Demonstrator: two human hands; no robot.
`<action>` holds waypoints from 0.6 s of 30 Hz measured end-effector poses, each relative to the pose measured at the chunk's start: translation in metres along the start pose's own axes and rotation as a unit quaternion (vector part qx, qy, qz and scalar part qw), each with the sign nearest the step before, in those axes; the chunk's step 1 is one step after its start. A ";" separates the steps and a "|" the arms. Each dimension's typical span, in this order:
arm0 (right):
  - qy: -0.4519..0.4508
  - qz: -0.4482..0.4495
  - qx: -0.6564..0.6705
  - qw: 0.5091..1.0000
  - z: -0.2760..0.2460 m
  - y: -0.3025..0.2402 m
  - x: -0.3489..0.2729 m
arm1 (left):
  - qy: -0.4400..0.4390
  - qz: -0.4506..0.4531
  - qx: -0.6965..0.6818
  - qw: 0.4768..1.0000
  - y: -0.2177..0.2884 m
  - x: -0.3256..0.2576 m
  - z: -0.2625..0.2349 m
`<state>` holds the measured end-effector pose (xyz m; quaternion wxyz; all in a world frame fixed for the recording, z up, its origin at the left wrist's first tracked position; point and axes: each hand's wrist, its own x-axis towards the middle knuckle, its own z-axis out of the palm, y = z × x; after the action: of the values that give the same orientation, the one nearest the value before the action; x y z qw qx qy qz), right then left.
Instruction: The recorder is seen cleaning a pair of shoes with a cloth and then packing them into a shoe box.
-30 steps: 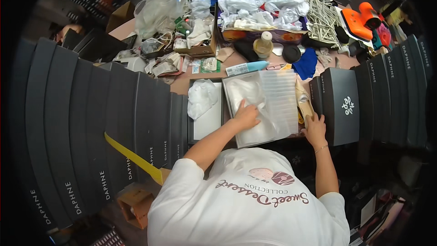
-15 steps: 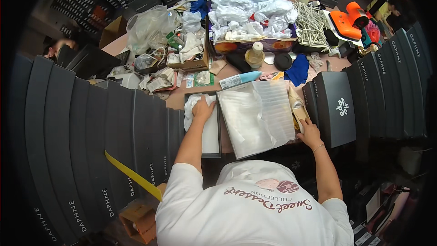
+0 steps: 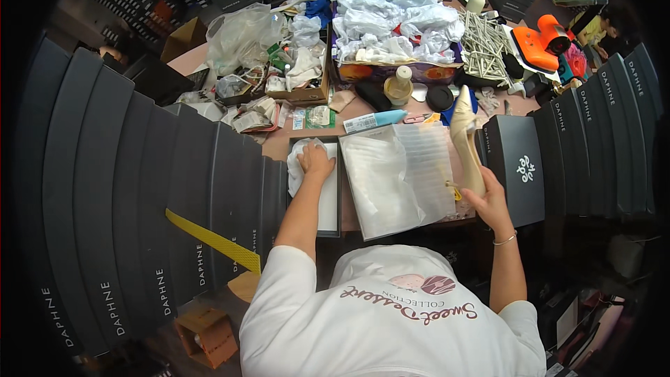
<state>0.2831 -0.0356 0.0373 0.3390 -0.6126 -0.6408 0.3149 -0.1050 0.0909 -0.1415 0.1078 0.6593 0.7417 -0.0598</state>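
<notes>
My right hand (image 3: 493,202) grips a beige pointed shoe (image 3: 465,136) by its heel end, with the toe pointing away from me. The shoe is held just right of a pile of white, translucent packing sheets (image 3: 391,181). My left hand (image 3: 317,162) reaches into an open dark shoebox (image 3: 339,213), its fingers curled onto a white paper-wrapped bundle (image 3: 296,174) at the far left of the box. What lies inside the wrapping is hidden. A pale liner shows in the box's near part.
Stacked dark shoeboxes (image 3: 513,167) flank both sides. Beyond the sheets are a pale blue tube (image 3: 377,121), a bottle (image 3: 399,87), a carton of crumpled white bags (image 3: 398,24), many thin pale sticks (image 3: 486,45) and an orange device (image 3: 536,49). A yellow strap (image 3: 213,241) juts out at left.
My right hand has lifted the beige shoe from beside the sheets and moved it slightly right. My left hand stays on the white bundle, its fingers more curled. The view has shifted slightly.
</notes>
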 end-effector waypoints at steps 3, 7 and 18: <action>-0.035 0.007 0.064 0.997 0.022 -0.016 -0.002 | -0.010 -0.120 -0.092 0.988 -0.010 0.018 0.029; -0.123 0.111 0.246 0.955 0.038 -0.025 -0.024 | 0.152 -0.033 -0.288 0.945 -0.033 0.011 0.034; -0.379 0.237 0.561 0.697 0.105 -0.061 0.003 | 0.194 0.217 -0.603 0.743 0.008 -0.136 -0.107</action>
<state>0.1617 -0.0342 0.0276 0.2622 -0.2696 -0.2532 0.8913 -0.0915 -0.0144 -0.0049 0.3463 0.5975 0.4652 0.5538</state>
